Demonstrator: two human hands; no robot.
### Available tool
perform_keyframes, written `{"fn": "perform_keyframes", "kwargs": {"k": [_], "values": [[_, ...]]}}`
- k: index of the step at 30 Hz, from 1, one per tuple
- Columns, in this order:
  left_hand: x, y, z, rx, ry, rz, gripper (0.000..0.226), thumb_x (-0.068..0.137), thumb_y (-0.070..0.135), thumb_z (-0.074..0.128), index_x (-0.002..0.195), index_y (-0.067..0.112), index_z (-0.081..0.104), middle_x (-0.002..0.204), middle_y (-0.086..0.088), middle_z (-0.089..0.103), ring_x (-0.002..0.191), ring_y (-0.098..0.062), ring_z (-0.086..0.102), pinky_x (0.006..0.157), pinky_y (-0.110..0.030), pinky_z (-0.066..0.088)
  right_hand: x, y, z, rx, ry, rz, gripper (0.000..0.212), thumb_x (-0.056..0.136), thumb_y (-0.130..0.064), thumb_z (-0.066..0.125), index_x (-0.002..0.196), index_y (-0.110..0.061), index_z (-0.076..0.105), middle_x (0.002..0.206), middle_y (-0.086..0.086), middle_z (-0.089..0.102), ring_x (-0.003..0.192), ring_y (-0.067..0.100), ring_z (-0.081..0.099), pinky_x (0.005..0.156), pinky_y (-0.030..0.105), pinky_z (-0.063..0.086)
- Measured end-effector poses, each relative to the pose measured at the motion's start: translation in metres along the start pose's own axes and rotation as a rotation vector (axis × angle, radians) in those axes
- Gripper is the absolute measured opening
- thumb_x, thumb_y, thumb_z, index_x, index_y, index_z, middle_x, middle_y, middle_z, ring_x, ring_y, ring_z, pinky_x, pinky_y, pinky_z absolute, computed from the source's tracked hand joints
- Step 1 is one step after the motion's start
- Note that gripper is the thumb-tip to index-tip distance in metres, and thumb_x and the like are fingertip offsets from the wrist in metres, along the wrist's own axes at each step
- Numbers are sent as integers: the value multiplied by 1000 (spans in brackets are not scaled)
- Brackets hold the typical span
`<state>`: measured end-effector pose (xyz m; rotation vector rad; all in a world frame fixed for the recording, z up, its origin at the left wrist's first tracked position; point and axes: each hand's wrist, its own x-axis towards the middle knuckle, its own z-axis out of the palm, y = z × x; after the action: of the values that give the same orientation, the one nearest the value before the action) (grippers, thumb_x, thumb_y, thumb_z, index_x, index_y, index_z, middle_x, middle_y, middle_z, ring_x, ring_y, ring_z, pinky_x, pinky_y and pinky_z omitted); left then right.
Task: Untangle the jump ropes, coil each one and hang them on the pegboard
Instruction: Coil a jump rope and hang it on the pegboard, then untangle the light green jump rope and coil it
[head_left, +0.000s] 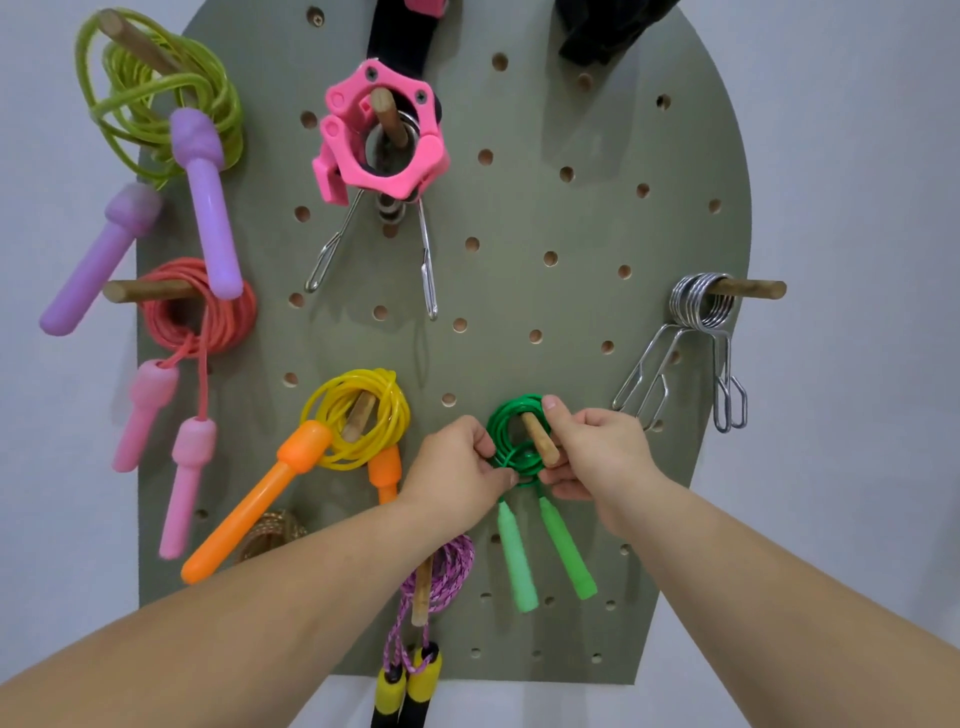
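A coiled green jump rope hangs over a wooden peg low on the grey-green pegboard; its two light green handles dangle below. My left hand pinches the coil's lower left side. My right hand grips the coil's right side, thumb at the top of the loop. Other coiled ropes hang on pegs: yellow-green with purple handles, red with pink handles, yellow with orange handles, and a pink braided one with yellow-black handles.
A pink clamp collar and metal spring clips hang at the top centre. More spring clips sit on a peg at the right. A tan rope shows behind my left forearm. White wall surrounds the board.
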<state>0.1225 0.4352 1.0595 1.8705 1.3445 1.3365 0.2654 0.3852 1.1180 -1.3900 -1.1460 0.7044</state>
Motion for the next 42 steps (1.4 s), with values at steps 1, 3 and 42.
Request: {"fn": "perform_keyframes", "kwargs": {"k": [1,3,42], "values": [[-1,-2,0,38,22,24,29,76,17,86,86,15,59,71,0,68,62,-19,59,66,-36,55,-3,2,0,18,-9,14,36,97,-42,67,82,-10,60,62,11,66,54,25,67,62,40,60],[-3,-5,2,96,51,67,25,77,19,84,77,21,59,69,3,66,64,-19,60,64,-33,54,-12,5,-2,56,-37,39,27,99,-32,65,87,-7,63,70,14,70,60,26,68,66,42,61],[-572,-475,101,400,-1122,-93,12,95,35,64,94,23,62,73,14,59,69,1,52,66,-26,46,-372,616,104,-504,-637,515,20,97,-22,56,95,-8,70,87,9,78,73,23,76,67,37,59]]}}
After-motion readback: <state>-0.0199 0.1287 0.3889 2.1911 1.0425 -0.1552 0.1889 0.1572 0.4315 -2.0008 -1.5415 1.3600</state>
